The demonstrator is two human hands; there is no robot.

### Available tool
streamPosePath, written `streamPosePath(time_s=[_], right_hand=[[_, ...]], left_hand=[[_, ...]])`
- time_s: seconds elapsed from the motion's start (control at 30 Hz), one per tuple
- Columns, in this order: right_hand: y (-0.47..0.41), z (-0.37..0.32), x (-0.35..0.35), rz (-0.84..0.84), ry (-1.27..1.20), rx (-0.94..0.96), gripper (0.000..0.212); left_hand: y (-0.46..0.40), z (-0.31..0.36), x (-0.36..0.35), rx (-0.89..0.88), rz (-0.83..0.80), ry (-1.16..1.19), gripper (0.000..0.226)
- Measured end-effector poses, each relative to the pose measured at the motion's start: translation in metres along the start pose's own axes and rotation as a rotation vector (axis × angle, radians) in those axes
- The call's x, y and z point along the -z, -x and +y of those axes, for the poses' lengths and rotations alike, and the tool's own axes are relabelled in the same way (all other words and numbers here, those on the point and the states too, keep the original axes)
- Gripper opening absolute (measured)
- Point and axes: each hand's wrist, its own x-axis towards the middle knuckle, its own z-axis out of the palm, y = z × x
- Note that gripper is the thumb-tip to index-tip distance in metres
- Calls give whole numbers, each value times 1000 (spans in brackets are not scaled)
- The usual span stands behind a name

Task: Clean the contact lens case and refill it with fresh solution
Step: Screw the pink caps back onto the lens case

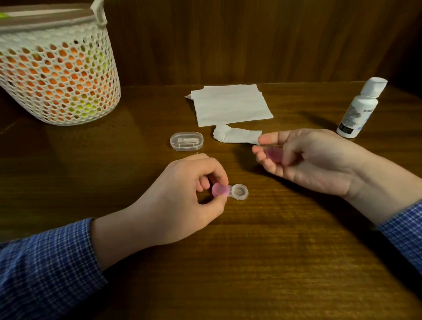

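The contact lens case [230, 192] lies on the counter [273, 259] near the middle, a small clear plastic two-well piece. The left hand [191, 195] pinches the pink cap [220, 190] on its left well between thumb and curled fingers; the right well [239, 191] stands uncapped. The right hand [309, 159], farther right and lifted off the counter, holds the other pink cap [274, 155] loosely in curled fingers.

The case looks very light and rigid, smooth enough to skid or spin on the wood, so one hand should steady it by the bridge or a well rim while the other twists. The caps are small and likely slippery once wet; grip them by the edge.

Far right stands the solution bottle [361, 110], light and probably squeezable. Tissues [231, 104], one crumpled [235, 134], lie beyond.
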Motion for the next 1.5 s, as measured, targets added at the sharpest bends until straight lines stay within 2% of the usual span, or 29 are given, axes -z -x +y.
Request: streamPosePath(time_s=[0.17, 0.43, 0.6, 0.8, 0.93, 1.0, 1.13, 1.5], right_hand=[[-1, 0, 2, -15, 94, 0, 45], [3, 2, -2, -169, 279, 31, 28], [7, 8, -6, -87, 601, 195, 31], [18, 13, -11, -56, 1057, 280, 14], [25, 12, -14, -30, 1262, 448, 51], [25, 14, -16, -73, 1304, 539, 50], [21, 25, -17, -149, 1368, 669, 31], [16, 35, -20, -167, 1385, 653, 25]], left_hand=[[0, 0, 0, 3, 8, 3, 11], [1, 1, 1, -10, 6, -4, 12], [0, 1, 0, -12, 16, -14, 11], [0, -1, -1, -9, 18, -18, 11], [0, -1, -2, -12, 29, -26, 11], [0, -1, -1, -11, 29, -23, 11], [0, -1, -1, -6, 17, -34, 13], [0, -1, -1, -10, 25, -13, 13]])
